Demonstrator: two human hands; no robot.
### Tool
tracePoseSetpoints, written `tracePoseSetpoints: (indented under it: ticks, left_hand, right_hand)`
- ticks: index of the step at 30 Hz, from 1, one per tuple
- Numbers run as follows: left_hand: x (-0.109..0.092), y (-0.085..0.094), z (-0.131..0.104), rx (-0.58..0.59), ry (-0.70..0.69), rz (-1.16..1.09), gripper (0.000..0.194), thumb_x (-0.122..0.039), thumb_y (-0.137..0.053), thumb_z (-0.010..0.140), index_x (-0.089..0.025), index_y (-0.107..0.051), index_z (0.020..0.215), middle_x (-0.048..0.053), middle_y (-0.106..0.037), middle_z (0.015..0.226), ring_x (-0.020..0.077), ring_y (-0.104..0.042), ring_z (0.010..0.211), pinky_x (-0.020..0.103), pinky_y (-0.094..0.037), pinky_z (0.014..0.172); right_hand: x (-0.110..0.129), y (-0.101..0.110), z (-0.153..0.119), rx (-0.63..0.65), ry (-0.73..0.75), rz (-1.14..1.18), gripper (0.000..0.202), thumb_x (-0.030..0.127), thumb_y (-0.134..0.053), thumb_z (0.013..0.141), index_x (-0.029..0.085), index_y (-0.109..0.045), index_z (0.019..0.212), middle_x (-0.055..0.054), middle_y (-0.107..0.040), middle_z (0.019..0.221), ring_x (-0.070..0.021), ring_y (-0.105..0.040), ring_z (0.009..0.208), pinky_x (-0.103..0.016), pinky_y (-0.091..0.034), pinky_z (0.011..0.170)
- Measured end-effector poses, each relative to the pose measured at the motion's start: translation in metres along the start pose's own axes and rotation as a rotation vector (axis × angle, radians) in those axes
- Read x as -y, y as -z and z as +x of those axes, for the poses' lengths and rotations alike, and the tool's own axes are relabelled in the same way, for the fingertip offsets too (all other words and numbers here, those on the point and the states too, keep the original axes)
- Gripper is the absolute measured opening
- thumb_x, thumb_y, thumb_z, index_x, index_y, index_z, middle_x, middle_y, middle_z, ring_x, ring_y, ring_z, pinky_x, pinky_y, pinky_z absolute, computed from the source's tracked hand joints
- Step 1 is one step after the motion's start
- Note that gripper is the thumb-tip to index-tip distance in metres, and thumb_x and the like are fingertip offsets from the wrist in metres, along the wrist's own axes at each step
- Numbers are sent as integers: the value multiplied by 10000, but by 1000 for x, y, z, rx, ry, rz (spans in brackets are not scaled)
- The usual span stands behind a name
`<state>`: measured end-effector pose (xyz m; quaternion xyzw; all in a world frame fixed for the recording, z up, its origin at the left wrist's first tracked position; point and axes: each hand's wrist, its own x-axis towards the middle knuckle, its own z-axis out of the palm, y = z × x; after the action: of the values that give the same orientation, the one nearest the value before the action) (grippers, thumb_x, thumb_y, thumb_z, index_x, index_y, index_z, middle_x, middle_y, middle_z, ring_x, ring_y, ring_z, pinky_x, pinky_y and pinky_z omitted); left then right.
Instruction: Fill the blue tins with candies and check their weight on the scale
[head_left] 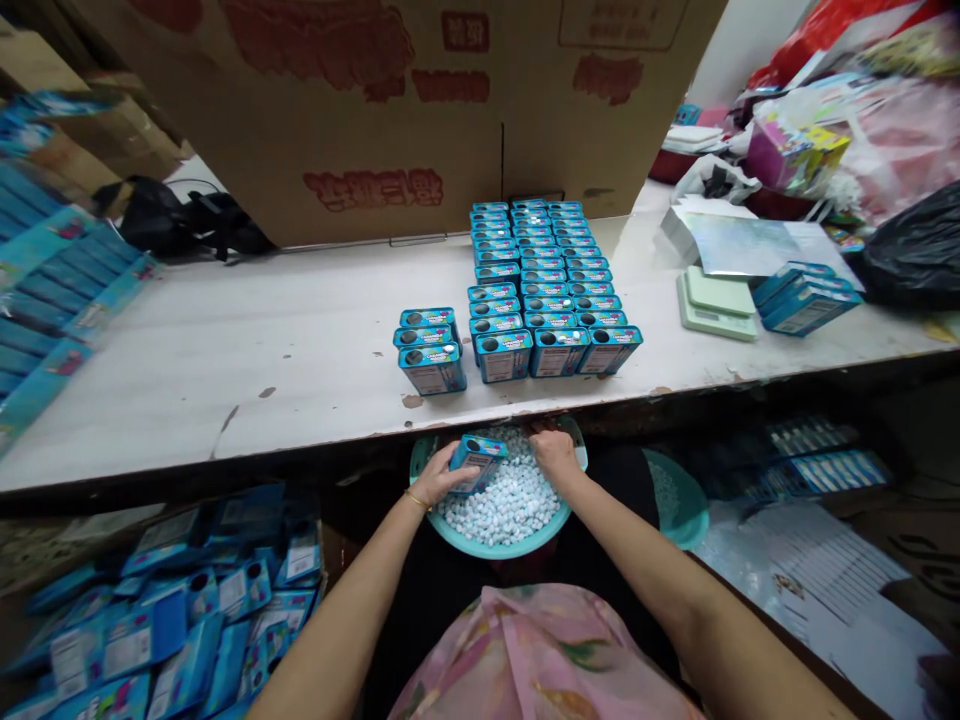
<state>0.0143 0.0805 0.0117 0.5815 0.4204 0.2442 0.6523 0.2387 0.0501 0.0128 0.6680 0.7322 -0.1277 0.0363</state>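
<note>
A turquoise basin (491, 548) full of small white and pale-blue pellets (510, 505) rests at my lap, below the table edge. My left hand (439, 476) is closed around a small blue box (478, 458), held tilted over the left part of the basin. At the basin's far right side, my right hand (553, 452) is curled in at the pellets, knuckles up. Its fingertips are hidden, so what they hold does not show. On the table in front stand rows of similar blue boxes (504, 357), with a short separate row (433, 370) to their left.
A large cardboard carton (390, 120) stands behind the rows. To the right are a pale green scale (716, 303), several blue boxes (806, 300) and a black bag (915, 250). Flattened blue boxes (142, 640) fill a carton at lower left. Another turquoise basin (690, 510) sits right of my lap.
</note>
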Motion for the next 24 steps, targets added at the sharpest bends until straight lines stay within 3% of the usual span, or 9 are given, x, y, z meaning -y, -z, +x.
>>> tracePoseSetpoints:
  ticks: [5,7,9,12,15,18,24]
  left_hand:
    - [-10,-13,-22,-61,-124,152,432,-267,-723,502,-173,-624,912,99,-545,1133,312,-409,1129,437,-256,977]
    - [-15,-15,-37,-66,-160,138,505,-256,-718,514,-180,-592,998,99,-462,1241,299,-320,1202,425,-187,1015]
    - [-16,-14,-51,-89,-154,31,530,-258,-690,563,-180,-546,1067,96,-471,1235,282,-373,1171,418,-229,1002]
    - [-7,-10,-63,-297,-49,-267,449,-296,-653,611,-153,-543,1022,91,-603,1038,263,-546,969,424,-393,879]
    - [6,-11,-61,-475,65,-506,418,-306,-678,576,-130,-556,935,78,-648,871,240,-604,809,401,-474,750]
    - [12,-22,-50,-471,135,-606,438,-285,-703,536,-128,-561,920,74,-651,842,216,-613,757,363,-495,697]
    - [5,-53,-22,-431,181,-667,396,-288,-699,533,-150,-563,879,50,-652,815,209,-616,744,370,-502,672]
  right_hand:
    - [0,1,-38,-181,162,-134,400,134,-303,834,203,-453,1199,-89,-571,996,-203,-478,854,-309,-335,679]
    - [-6,8,-53,-209,145,-142,433,122,-315,827,211,-400,1243,-80,-566,992,-194,-472,844,-299,-337,684]
    - [-17,19,-65,-212,69,-118,436,129,-328,823,218,-392,1245,-74,-564,979,-180,-477,841,-277,-345,678]
    - [-40,37,-77,-110,-33,-48,364,179,-335,831,247,-470,1162,-53,-572,949,-159,-505,847,-239,-358,651]
    - [-58,44,-79,78,-52,-15,315,217,-372,815,283,-526,1081,-32,-593,908,-161,-539,837,-240,-367,657]
    - [-54,32,-70,169,-68,40,299,216,-392,795,273,-561,1035,-48,-606,915,-183,-556,841,-267,-375,679]
    - [-6,-9,-30,155,-19,343,266,262,-422,783,240,-599,980,-50,-618,990,-204,-538,940,-274,-384,732]
